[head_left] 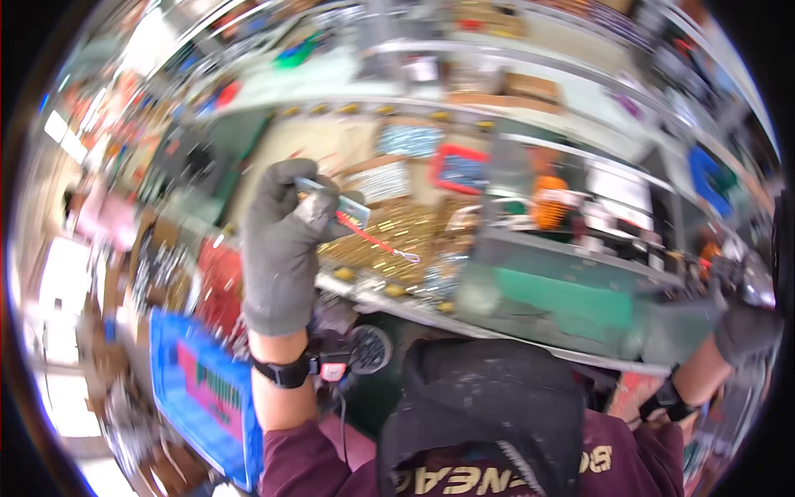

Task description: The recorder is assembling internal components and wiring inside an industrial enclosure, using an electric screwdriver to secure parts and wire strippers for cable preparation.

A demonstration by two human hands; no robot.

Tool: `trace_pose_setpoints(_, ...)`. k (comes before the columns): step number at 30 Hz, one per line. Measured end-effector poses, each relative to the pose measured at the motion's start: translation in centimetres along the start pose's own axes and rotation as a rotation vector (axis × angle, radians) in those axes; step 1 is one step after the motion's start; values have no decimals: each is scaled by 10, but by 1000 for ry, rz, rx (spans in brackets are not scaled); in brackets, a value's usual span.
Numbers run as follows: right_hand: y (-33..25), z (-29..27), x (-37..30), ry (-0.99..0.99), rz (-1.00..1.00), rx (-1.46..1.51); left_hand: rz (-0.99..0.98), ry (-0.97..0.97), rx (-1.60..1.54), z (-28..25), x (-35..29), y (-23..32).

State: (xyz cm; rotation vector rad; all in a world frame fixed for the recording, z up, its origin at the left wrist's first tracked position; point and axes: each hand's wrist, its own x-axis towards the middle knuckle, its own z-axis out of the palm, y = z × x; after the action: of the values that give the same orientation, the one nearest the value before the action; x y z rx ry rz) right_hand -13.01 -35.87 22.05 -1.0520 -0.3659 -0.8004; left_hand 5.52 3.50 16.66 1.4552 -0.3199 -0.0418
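My left hand point(286, 248), in a grey work glove, is raised over the bench's left part. Its fingers are closed on a small flat rectangular part point(358, 212) with a pale bluish face. A red wire point(373, 240) trails from the part to the right and ends in a small loop. Below it lie many thin brass-coloured pieces point(389, 236), spread over the bench. At the far right edge is my gloved right hand point(745, 331), smeared by motion. Its fingers cannot be made out. Close above it is a blurred shiny metal object point(755, 280).
A red tray point(460, 169) of bluish small parts and a pile of silvery pieces point(410, 141) lie farther back. An orange coiled item point(551, 203) stands right of them. The green mat point(563, 300) covers the bench front. A blue crate point(199, 398) sits at lower left.
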Motion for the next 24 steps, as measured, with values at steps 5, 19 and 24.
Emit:
trace_pose_setpoints(5,-57,-109,-18,281,-165,63,-28,-447,146,213,55,-11)
trace_pose_setpoints(19,18,-218,-13,649,-64,-200,-822,-883,342,443,115,-140)
trace_pose_setpoints(24,57,-241,-13,570,38,-355,-803,-829,406,437,112,-160)
